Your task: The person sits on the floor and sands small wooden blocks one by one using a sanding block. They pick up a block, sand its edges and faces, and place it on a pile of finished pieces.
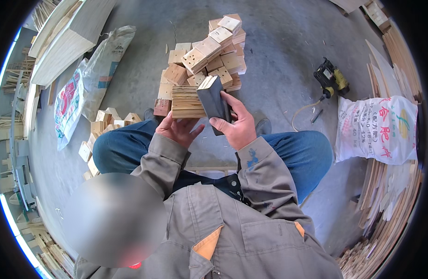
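Two hands meet above the knees of a seated person in a grey work jacket and blue jeans. The left hand [179,130] cups a stack of thin wooden slats [187,101] from below, its fingers curled up under the bundle and the thumb pointing toward the other hand. The right hand [236,123] is wrapped around a dark block [214,103], thumb across its near face and fingers behind it; the block's edge rests against the right end of the stack. Just beyond the fingertips, on the concrete floor, lies a pile of wooden blocks [209,51], several drilled with small holes. To the right of the right hand, well apart, a power tool [331,78] with a hose sits near a white printed sack [376,130]. Left of the left hand, more small wood pieces [102,125] lie beside two other sacks [88,83].
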{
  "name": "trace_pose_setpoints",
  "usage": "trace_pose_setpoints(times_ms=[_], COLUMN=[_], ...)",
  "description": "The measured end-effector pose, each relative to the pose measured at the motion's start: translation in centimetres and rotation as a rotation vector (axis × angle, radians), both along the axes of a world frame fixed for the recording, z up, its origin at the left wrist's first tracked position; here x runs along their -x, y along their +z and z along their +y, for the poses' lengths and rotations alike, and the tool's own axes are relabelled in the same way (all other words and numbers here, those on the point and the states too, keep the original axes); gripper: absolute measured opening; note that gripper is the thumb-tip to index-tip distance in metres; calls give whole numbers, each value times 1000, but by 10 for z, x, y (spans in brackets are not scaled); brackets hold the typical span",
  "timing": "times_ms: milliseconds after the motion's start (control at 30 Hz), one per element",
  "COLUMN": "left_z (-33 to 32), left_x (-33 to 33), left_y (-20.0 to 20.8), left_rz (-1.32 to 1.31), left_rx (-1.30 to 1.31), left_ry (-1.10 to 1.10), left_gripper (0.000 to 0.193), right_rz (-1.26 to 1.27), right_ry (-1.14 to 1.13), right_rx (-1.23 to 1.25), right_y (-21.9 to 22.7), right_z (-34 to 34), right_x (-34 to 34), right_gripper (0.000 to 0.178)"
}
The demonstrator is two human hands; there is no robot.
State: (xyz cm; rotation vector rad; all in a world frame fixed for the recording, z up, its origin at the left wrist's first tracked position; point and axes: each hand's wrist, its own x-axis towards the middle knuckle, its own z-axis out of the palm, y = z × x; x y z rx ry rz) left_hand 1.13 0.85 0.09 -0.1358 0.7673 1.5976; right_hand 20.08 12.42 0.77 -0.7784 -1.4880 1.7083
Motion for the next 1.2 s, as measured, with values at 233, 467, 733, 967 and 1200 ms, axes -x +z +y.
trace_pose_setpoints(times_ms=[233,467,733,967,1200], left_z=[-3,-8,-7,-9,0], left_x=[-1,9,4,18,10], left_y=[-6,-15,-18,-8,-12], left_rz=[23,132,218,42,17], left_rx=[-126,-101,-109,-256,-44], left_ry=[-111,-148,-109,-165,-39], left_gripper=[98,96,85,113,78], right_rz=[86,-41,-164,-104,-149], right_ry=[41,-36,-49,-67,-10], right_rx=[153,-142,-369,-484,-557], right_y=[10,-7,1,13,19], right_z=[3,4,-7,0,-3], right_x=[-2,-2,2,-2,0], right_gripper=[76,74,73,73,68])
